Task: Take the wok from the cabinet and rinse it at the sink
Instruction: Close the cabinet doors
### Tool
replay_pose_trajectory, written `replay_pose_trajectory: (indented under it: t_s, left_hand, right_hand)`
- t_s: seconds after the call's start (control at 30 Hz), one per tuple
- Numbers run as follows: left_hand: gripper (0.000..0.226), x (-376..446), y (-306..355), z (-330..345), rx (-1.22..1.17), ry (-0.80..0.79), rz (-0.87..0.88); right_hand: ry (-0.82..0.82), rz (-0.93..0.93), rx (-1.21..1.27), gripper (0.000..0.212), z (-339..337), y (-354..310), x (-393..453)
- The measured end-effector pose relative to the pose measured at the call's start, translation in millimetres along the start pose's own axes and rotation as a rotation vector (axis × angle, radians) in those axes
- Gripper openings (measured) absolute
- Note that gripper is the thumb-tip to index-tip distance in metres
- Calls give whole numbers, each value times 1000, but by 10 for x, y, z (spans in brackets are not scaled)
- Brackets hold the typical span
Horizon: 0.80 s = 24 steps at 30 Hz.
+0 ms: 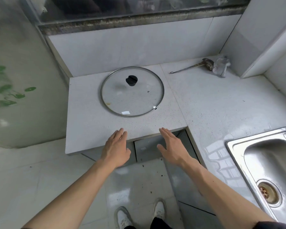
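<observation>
No wok shows in the head view. Grey cabinet doors sit shut under the low speckled countertop. My left hand and my right hand reach forward, fingers straight, at the counter's front edge above those doors; neither holds anything. A steel sink with a rusty drain lies at the lower right. A glass lid with a black knob lies flat on the low counter beyond my hands.
A metal ladle and a crumpled plastic bag lie at the back of the higher counter. A tiled wall rises behind, a pale wall with green marks to the left. My white shoes stand on the dirty tiled floor.
</observation>
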State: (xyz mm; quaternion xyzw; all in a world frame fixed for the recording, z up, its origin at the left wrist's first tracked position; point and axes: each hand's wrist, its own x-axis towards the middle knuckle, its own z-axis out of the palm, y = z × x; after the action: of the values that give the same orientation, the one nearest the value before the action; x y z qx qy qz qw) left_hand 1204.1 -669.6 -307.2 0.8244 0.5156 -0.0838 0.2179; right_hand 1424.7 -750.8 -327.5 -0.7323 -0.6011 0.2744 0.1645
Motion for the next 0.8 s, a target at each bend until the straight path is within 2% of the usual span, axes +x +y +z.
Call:
replay_pose_trajectory:
  t_s: [0.17, 0.37, 0.6, 0.8]
  left_hand:
    - [55, -97, 245, -460, 26, 53, -9]
    - [60, 63, 640, -829, -3, 127, 71]
    - [49, 443, 1187, -1011, 50, 155, 364]
    - [57, 757, 1363, -1093, 96, 116, 684]
  right_hand:
    - [105, -51, -76, 61, -497, -42, -91]
    - [188, -46, -208, 59, -1024, 2, -163]
    - [273, 109, -360, 64, -1389, 51, -413]
    - [368, 392, -411, 67, -1401, -134, -700]
